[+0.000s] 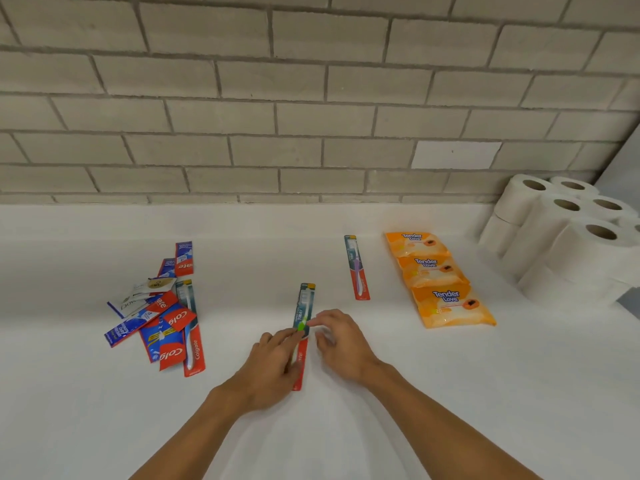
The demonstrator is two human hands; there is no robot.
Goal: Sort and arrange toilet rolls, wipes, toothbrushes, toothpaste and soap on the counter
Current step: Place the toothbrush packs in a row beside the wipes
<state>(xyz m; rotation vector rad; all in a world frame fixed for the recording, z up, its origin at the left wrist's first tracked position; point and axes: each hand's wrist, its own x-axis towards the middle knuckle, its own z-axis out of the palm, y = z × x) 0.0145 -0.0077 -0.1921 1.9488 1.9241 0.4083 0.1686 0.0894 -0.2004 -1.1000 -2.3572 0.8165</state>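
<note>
left hand fingers lie straight on colgate toothbrush pack; right hand fingers pinch it.

Green-handled toothbrush in red card pack flat, centre near, lengthwise near-far. Purple-handled toothbrush pack farther right. 3 orange wipes packs in row, right. White toilet rolls stacked far right. Red-blue toothpaste sachets, white soap sachets, pale-blue toothbrush pack heaped left.
</note>
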